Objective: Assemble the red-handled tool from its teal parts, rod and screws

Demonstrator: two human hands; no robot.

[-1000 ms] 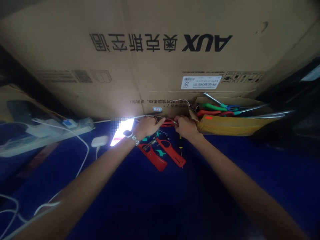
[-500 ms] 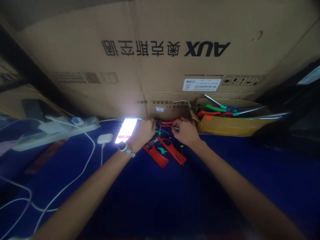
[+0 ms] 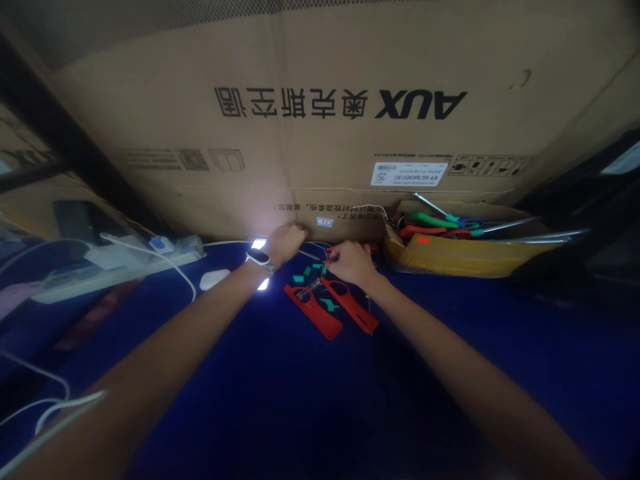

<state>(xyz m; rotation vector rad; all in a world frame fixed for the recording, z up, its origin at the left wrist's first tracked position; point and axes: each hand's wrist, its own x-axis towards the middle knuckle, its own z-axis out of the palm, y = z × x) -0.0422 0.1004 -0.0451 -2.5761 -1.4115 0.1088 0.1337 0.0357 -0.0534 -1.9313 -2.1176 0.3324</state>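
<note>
Your hands at the cardboard box (image 3: 320,133), above the red pliers (image 3: 330,303).
Left hand (image 3: 286,241) grip curled, contents unclear; right hand (image 3: 350,262) grip pinches a thin wire (image 3: 325,254).

Dark blue table surface (image 3: 310,400), red-handled tool (image 3: 330,307) lying at centre, white power strip (image 3: 115,270) far left, white earbud case (image 3: 214,279) beside it, lit phone (image 3: 260,283), yellow tool tray (image 3: 465,253) far right, big cardboard box (image 3: 325,133) behind.

Both arms outstretched — left hand (image 3: 286,241) and right hand (image 3: 350,261) curled, close together.
</note>
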